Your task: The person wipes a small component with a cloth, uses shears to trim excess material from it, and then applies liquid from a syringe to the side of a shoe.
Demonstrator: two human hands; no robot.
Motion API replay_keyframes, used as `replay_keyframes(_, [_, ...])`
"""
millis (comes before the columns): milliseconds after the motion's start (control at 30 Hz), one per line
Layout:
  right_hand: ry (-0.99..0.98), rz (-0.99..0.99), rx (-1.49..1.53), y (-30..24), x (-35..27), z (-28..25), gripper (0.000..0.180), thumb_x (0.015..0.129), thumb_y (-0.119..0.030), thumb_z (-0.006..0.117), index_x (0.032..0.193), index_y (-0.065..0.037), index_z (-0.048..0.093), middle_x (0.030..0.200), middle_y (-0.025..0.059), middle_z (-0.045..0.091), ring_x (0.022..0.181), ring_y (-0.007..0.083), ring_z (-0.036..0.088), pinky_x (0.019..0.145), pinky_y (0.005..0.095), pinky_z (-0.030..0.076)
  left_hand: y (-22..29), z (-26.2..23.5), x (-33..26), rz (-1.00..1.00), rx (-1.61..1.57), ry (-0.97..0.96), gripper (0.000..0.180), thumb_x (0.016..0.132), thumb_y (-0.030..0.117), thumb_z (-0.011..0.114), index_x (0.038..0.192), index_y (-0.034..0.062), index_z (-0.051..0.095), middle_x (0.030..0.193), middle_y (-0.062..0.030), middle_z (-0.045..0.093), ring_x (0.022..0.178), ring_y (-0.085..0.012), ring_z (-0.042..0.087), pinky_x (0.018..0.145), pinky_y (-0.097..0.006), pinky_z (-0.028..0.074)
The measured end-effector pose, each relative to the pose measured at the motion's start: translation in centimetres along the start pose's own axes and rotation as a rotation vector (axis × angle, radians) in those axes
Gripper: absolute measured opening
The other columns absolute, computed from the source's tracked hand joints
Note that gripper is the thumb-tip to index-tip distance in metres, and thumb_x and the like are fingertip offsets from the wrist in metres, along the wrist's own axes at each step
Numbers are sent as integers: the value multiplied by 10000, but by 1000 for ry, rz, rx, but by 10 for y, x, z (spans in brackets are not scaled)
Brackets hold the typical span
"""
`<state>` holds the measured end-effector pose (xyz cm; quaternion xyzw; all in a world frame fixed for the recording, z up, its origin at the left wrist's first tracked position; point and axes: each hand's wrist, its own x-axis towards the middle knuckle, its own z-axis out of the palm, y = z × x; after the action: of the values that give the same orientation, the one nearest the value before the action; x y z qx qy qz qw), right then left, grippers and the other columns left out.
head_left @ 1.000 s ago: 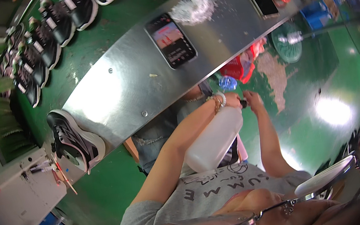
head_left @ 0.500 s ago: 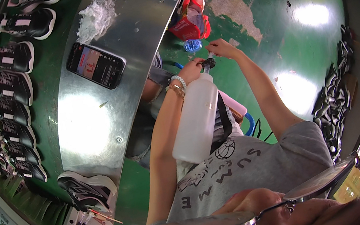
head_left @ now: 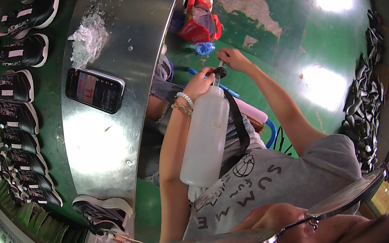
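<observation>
A translucent white squeeze bottle (head_left: pixel 204 143) lies slanted over my lap, with its neck pointing away from me. My left hand (head_left: pixel 198 84) is closed at the bottle's narrow nozzle (head_left: pixel 217 79), where a dark lump (head_left: pixel 220 71) clings around it. Just beyond, my right hand (head_left: pixel 234 59) has its fingers pinched together at the pale upper end of the nozzle. The fingers cover most of that tip. A beaded bracelet (head_left: pixel 185 98) circles my left wrist.
On the metal worktop (head_left: pixel 110 171) at left are a phone (head_left: pixel 95 89), white crumpled material (head_left: pixel 88 39) and a black shoe (head_left: pixel 103 213). More shoes (head_left: pixel 19 120) line the far left. A red bag (head_left: pixel 200 22) and blue bottle cap (head_left: pixel 205 48) lie beyond my hands; dark shoe parts (head_left: pixel 364 108) are piled at right.
Both hands and the bottle have shifted slightly left in the view, as has the worktop with the phone. My fingers stay at the nozzle.
</observation>
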<state>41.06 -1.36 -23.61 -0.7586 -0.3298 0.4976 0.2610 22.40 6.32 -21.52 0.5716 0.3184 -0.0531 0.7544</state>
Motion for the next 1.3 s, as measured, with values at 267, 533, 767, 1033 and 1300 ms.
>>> replay_keyframes(267, [44, -65, -86, 36, 3, 11, 268, 898, -277, 477, 919, -28, 574, 810, 88, 581, 712, 175, 532, 660, 318, 439, 5, 10, 13, -49, 227, -6, 515, 822, 431, 573, 1130, 20, 539, 1047, -157, 603, 968, -245, 571, 843, -325, 431])
replay_keyframes(533, [76, -358, -178, 31, -22, 9, 285, 892, -261, 477, 890, 1, 588, 819, 135, 601, 694, 270, 588, 603, 370, 454, 43, 11, -26, -237, 24, -312, 1011, 716, 313, 734, 1423, 108, 40, 958, -116, 603, 801, -163, 585, 678, -272, 474])
replay_keyframes(767, [364, -771, -235, -70, -60, -15, 203, 873, -134, 511, 789, 43, 565, 833, 141, 527, 772, 303, 503, 683, 389, 421, 104, -8, -93, 148, 266, -183, 1174, 575, 26, 740, 1427, 117, -64, 1055, -195, 531, 713, -168, 604, 630, -299, 493])
replay_keyframes(1033, [552, -1283, -520, -202, -126, -57, 169, 780, -167, 584, 672, -41, 551, 741, 67, 518, 726, 264, 487, 649, 372, 381, 199, 15, -220, 465, 806, 508, 1068, 558, 117, 725, 1428, 144, 107, 1157, -179, 407, 880, -320, 561, 675, -353, 502])
replay_keyframes(1300, [547, -611, 246, -153, -127, -69, 384, 973, -270, 362, 771, 9, 530, 686, 33, 499, 685, 115, 470, 650, 273, 399, 254, 15, -262, 1139, 545, 1029, 1203, 568, -52, 705, 1402, 145, -139, 1184, -150, 370, 796, -246, 624, 678, -404, 523])
